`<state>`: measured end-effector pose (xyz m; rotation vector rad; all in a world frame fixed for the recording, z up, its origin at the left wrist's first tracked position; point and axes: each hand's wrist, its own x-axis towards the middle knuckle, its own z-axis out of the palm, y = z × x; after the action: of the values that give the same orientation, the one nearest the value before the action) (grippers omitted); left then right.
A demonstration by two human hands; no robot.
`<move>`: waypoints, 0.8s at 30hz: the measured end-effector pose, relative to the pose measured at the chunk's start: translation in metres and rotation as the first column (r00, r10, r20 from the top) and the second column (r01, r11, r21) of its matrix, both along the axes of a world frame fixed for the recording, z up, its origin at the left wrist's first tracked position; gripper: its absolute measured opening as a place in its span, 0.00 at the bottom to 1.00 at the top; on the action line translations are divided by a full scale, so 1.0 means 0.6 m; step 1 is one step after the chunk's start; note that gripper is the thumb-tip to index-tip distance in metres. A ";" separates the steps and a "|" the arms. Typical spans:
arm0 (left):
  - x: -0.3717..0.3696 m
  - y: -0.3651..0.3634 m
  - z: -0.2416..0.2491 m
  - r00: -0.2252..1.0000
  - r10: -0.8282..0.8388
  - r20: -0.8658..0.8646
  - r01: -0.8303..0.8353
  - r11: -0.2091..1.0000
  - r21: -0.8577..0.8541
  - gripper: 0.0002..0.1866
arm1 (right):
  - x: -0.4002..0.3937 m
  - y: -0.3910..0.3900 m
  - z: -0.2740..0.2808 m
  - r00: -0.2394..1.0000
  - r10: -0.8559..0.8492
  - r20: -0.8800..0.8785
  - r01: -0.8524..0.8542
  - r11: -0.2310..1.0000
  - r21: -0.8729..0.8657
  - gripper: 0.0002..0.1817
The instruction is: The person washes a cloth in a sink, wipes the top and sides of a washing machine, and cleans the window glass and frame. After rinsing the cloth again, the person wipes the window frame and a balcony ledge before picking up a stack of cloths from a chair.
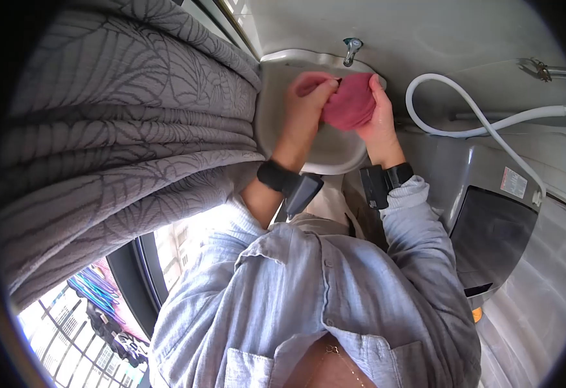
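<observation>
A pink cloth (pixel 352 103) is bunched up over the sink (pixel 273 139); its exact kind does not show. My left hand (pixel 310 97) pinches its left side between thumb and fingers, and is slightly blurred. Along the cloth's right edge, my right hand (pixel 378 119) grips it with the thumb up and the other fingers mostly hidden behind. The small metal tap (pixel 351 52) is on the wall just beyond the hands, and they do not touch it. Black straps with box-shaped devices circle both wrists.
A grey patterned curtain (pixel 134 110) hangs close to the sink's left side. To the right are a looped white hose (pixel 464 97) and a grey machine with a dark lid (pixel 493 233). Blue hangers (pixel 95 288) show by a barred window at lower left.
</observation>
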<state>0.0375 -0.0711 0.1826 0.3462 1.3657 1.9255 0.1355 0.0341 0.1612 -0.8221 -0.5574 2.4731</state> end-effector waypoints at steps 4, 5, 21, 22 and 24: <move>0.029 -0.020 0.047 0.659 0.023 -0.752 -0.058 0.998 -0.020 0.08 | -0.002 0.004 0.018 0.978 0.186 -0.092 -0.191 0.981 -0.040 0.17; 0.031 -0.024 0.064 0.509 0.040 -0.860 -0.035 0.999 0.026 0.09 | -0.004 0.005 0.037 0.964 0.256 -0.077 -0.259 0.965 -0.039 0.17; 0.032 -0.019 -0.019 -0.369 0.204 -0.907 0.426 0.904 0.030 0.08 | -0.099 0.029 0.070 0.355 0.358 0.863 -0.870 -0.210 0.445 0.14; 0.031 -0.018 -0.031 -0.408 0.179 -0.895 0.418 0.908 -0.009 0.09 | -0.101 0.024 0.065 0.353 0.332 0.875 -0.874 -0.217 0.435 0.14; 0.029 -0.016 -0.052 -0.485 0.129 -0.865 0.398 0.913 -0.087 0.10 | -0.105 0.014 0.057 0.351 0.280 0.893 -0.878 -0.231 0.418 0.15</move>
<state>0.0547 -0.0808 0.1512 2.9962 1.5654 1.0011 0.0722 0.0424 0.1954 -0.5496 -3.1266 1.5751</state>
